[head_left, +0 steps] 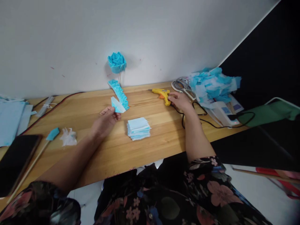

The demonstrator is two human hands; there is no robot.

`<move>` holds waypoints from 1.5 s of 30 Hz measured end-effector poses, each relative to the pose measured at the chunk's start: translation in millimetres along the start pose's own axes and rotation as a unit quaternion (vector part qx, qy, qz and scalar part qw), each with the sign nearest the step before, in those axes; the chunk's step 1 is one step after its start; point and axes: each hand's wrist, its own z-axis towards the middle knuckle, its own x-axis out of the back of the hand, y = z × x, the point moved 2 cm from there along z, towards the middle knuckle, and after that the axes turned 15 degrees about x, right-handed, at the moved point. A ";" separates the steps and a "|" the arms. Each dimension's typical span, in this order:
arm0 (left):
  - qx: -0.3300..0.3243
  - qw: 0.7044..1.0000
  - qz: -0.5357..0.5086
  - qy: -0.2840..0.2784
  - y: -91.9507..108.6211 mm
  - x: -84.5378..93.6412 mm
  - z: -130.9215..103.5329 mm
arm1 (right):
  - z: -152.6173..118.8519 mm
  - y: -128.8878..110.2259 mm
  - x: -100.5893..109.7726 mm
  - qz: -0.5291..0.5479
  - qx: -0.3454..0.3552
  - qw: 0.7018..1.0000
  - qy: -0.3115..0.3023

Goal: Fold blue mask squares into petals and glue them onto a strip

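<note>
My left hand (106, 120) rests on the wooden table (164, 131) and pinches a small folded blue paper piece (117, 106). Just behind that piece lies a ruffled blue strip (120, 93). My right hand (179, 100) is closed around the handle of a yellow glue gun (161, 92), which lies on the table with its nozzle pointing left. A stack of blue paper squares (138, 128) sits between my two arms. A finished blue paper rose (116, 62) stands against the white wall.
A heap of blue paper scraps (212, 84) and a coiled cable (180, 84) lie at the right. The gun's black cord (211, 123) runs right. On the left are blue sheets (10, 120), a dark phone (15, 159), a wooden stick (32, 164) and a white tuft (68, 137).
</note>
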 end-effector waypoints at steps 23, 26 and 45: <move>-0.012 0.999 0.030 -0.029 -3.6 0.1 1.5 | -11.3 -77.6 22.3 -0.067 0.081 0.981 0.165; -0.006 0.998 0.037 -0.044 -4.9 0.2 2.6 | -8.7 -111.8 -2.0 0.142 0.121 0.981 0.046; -0.020 0.996 0.086 -0.029 -7.8 -6.8 -2.7 | -32.0 -162.2 -75.6 0.383 0.117 0.896 -0.193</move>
